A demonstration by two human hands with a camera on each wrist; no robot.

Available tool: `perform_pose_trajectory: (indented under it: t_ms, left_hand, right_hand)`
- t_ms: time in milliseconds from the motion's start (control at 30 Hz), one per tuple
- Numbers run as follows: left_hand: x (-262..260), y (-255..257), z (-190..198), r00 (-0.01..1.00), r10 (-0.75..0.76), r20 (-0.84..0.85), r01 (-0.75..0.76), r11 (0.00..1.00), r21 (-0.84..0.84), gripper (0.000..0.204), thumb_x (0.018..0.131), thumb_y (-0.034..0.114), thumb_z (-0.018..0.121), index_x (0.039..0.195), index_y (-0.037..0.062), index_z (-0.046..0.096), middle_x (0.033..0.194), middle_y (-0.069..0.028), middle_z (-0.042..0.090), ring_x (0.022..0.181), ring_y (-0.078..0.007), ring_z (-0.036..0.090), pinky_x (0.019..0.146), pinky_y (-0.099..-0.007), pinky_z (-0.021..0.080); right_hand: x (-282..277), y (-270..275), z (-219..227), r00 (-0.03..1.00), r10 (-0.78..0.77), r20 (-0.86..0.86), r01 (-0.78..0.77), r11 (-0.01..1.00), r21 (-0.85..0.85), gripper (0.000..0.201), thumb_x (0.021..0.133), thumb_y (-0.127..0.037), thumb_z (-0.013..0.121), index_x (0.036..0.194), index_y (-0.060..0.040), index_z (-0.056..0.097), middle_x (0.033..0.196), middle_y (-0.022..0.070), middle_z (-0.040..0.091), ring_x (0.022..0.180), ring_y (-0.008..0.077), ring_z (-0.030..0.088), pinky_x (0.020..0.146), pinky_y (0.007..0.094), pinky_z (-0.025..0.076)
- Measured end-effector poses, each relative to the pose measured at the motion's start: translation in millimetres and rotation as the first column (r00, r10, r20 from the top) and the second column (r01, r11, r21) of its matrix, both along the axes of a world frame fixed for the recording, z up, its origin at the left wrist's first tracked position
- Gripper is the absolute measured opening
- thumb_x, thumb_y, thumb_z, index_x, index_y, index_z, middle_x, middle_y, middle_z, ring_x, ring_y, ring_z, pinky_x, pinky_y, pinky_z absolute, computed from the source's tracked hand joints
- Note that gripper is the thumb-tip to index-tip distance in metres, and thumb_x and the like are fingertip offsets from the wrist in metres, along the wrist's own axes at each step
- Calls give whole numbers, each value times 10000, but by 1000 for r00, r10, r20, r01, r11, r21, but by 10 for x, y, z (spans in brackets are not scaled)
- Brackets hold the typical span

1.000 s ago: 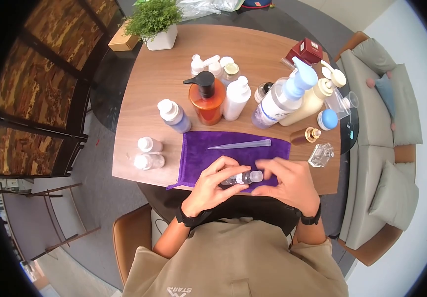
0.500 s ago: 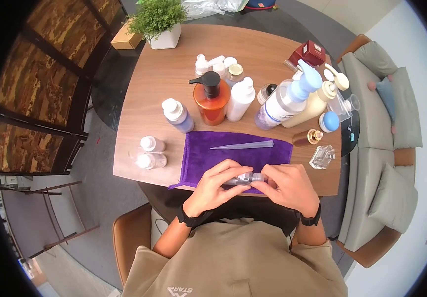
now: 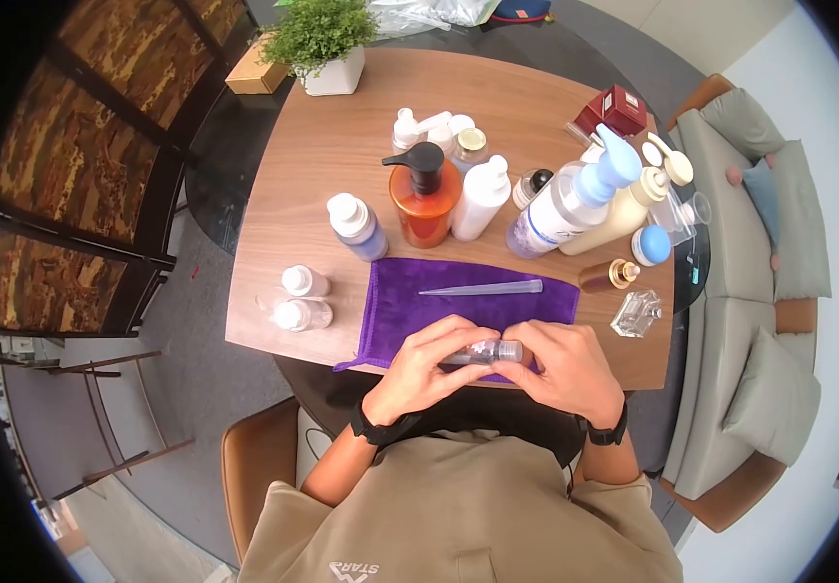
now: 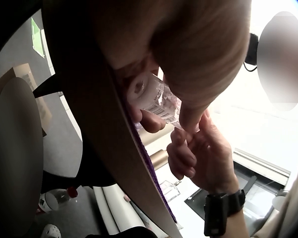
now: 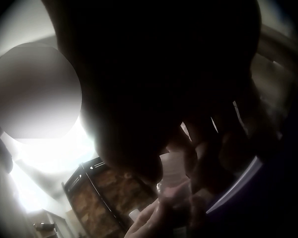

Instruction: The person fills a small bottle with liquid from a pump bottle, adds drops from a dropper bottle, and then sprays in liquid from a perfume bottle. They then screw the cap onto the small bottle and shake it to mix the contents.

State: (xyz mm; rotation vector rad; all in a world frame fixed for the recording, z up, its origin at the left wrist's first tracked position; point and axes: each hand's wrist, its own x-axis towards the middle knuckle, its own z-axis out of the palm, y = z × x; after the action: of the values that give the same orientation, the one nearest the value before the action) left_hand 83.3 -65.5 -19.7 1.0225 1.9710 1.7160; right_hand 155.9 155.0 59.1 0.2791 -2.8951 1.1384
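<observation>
Over the near edge of a purple cloth (image 3: 410,301), my left hand (image 3: 421,371) grips a small clear bottle (image 3: 471,354) lying sideways, its cap end to the right. Thumb and fingers of my right hand (image 3: 572,367) pinch the translucent cap (image 3: 510,351). The left wrist view looks at the round base of the bottle (image 4: 146,89) and a printed label with a barcode. From the right wrist, the cap (image 5: 173,166) shows between dark, backlit fingers. On the cloth above both hands lies a translucent tapered tube (image 3: 483,289).
Two small white-capped bottles (image 3: 305,314) stand left of the cloth. Behind it are a blue-tinted bottle (image 3: 358,228), an amber pump bottle (image 3: 426,204), a white bottle (image 3: 483,199) and a blue-pump bottle (image 3: 560,214). To the right sit a brown dropper bottle (image 3: 609,276) and a glass perfume bottle (image 3: 635,314).
My right hand, earlier blurred and apart from the cap, has closed in and now pinches it. The left hand keeps its grip on the bottle. The head view has shifted slightly.
</observation>
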Motion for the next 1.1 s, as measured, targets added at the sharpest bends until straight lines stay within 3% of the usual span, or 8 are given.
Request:
perform_pose_trajectory:
  t_ms: [267, 433, 533, 700, 767, 867, 1067, 1100]
  left_hand:
    - [4, 14, 11, 1000, 13, 10, -13, 1000, -21, 410, 898, 128, 876, 1268, 3, 751, 1125, -146, 738, 991, -291, 729, 876, -393, 589]
    - [-33, 25, 7, 999, 37, -27, -37, 999, 31, 428, 916, 147, 867, 1297, 4, 733, 1165, -150, 723, 1034, -294, 715, 903, -395, 583]
    - [-32, 17, -14, 999, 23, -38, -21, 999, 41, 431, 934, 165, 858, 1315, 13, 727, 1165, -142, 715, 1030, -291, 712, 898, -395, 586]
    - [-45, -23, -38, 1000, -16, 16, 16, 1000, 18, 465, 894, 130, 878, 1306, -16, 721, 1216, -161, 707, 1123, -315, 694, 966, -414, 569]
    - [-58, 16, 0, 970, 86, -226, -77, 996, 46, 631, 872, 155, 902, 1424, -5, 640, 1362, -185, 622, 1252, -338, 632, 1007, -432, 563]
    - [-7, 54, -42, 986, 162, -49, -157, 982, 102, 786, 862, 154, 907, 1537, 14, 529, 1469, -206, 521, 1328, -355, 573, 1041, -444, 558]
    - [-21, 43, -99, 987, 158, -29, -155, 984, 89, 632, 893, 27, 817, 1469, 11, 557, 1450, -209, 523, 1251, -307, 604, 959, -393, 594]
    - [-21, 44, -96, 987, 158, -21, -155, 984, 91, 616, 896, 16, 811, 1461, 12, 565, 1441, -206, 532, 1246, -304, 609, 954, -390, 595]
  right_hand:
    - [14, 45, -36, 997, 5, -81, -4, 1000, 7, 267, 900, -218, 862, 1033, -46, 706, 857, 89, 682, 702, 284, 687, 604, 396, 535]
    - [51, 57, 51, 971, -168, -167, 135, 971, -195, 333, 817, -75, 909, 1103, -35, 743, 884, 58, 672, 679, 208, 644, 620, 322, 532]
    - [25, 63, 117, 987, -119, -112, 85, 959, -272, 393, 805, -65, 919, 1166, -39, 765, 951, 71, 671, 755, 192, 653, 674, 317, 546]
    - [17, 9, -78, 992, -35, -125, 5, 973, -231, 431, 794, -61, 924, 1200, -50, 780, 1090, 94, 658, 902, 192, 661, 784, 331, 560]
    - [12, -7, -83, 992, -40, -118, 10, 969, -245, 438, 785, -57, 927, 1199, -54, 784, 1126, 99, 656, 952, 196, 665, 822, 333, 562]
    - [-9, 26, -7, 955, -187, -229, 115, 949, -295, 445, 764, -39, 933, 1183, -61, 787, 1147, 109, 660, 1010, 215, 675, 845, 327, 562]
    - [-14, 105, 22, 906, -316, -280, 238, 930, -280, 450, 756, -7, 932, 1178, -24, 776, 1293, 136, 634, 1138, 279, 678, 964, 392, 568]
    - [-12, 143, -31, 923, -299, -242, 193, 904, -382, 468, 769, 0, 924, 1212, -42, 781, 1300, 140, 635, 1157, 281, 682, 969, 393, 574]
